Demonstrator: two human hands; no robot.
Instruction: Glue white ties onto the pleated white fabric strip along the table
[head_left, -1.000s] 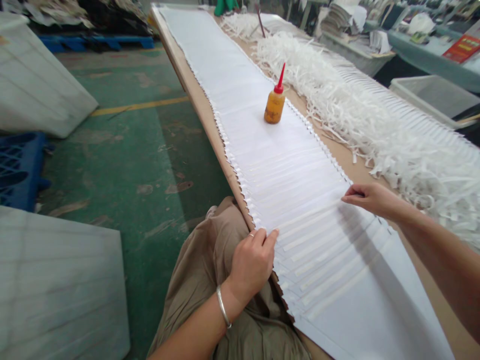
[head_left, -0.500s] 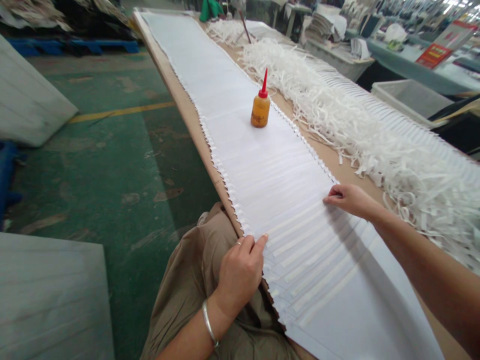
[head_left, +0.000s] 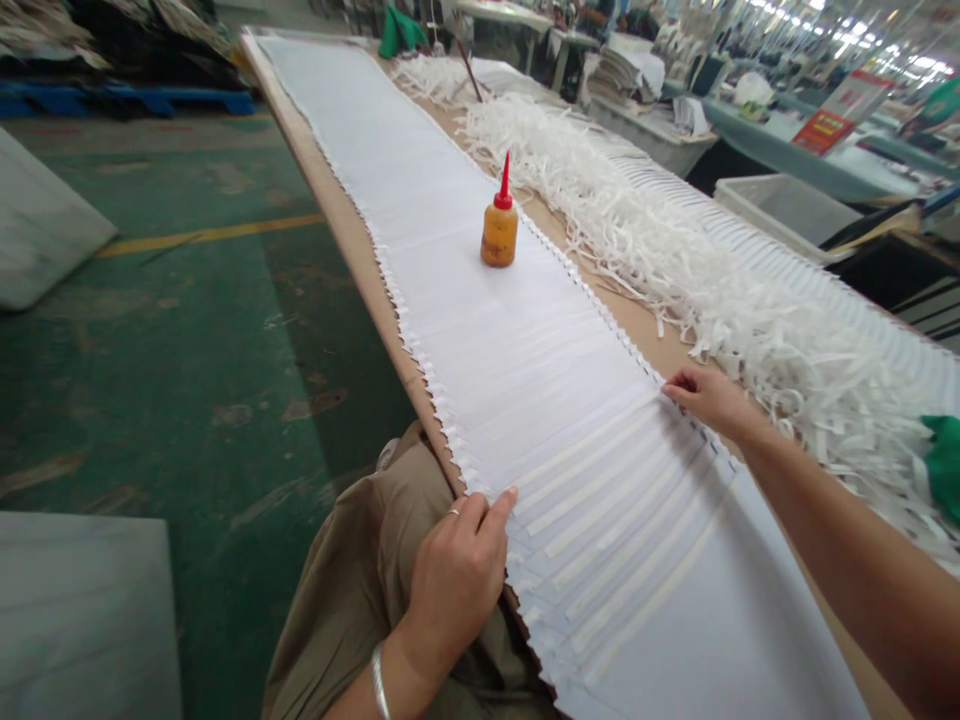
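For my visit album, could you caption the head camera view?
Both hands, left hand and right hand, pinch opposite edges of overlapped white sheets near a glue bottle.

Bright, even light — edges warped (blurred).

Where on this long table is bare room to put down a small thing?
Free: the tan strip between the overlapped white sheets and the shredded paper pile; also the flat sheets behind the glue bottle. Crowded: between left hand and right hand.
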